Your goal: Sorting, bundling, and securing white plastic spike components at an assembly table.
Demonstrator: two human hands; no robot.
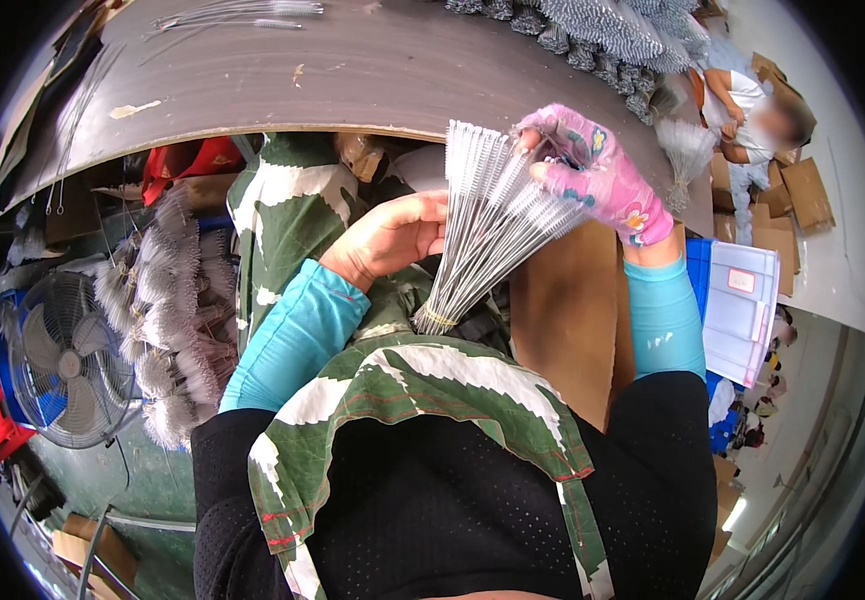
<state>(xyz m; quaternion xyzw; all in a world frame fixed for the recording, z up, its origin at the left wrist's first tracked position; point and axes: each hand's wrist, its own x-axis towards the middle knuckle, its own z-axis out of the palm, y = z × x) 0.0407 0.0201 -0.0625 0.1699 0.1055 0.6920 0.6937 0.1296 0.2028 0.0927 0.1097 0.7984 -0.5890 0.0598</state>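
Observation:
A fan-shaped bundle of thin wire brushes stands in front of my apron, white bristles up. Its bare wire ends are gathered low by a yellowish band. My left hand, bare above a turquoise sleeve, curls against the bundle's left side, its fingertips partly hidden behind the wires. My right hand wears a pink flowered glove with bare fingertips. Its fingers are bent in at the bristle tips on the bundle's upper right, closed on some of the brushes.
The brown table curves across ahead, with loose brushes and piled brush bundles on it. Below left are hanging bundles and a fan. A cardboard sheet and plastic crate stand right; another person sits beyond.

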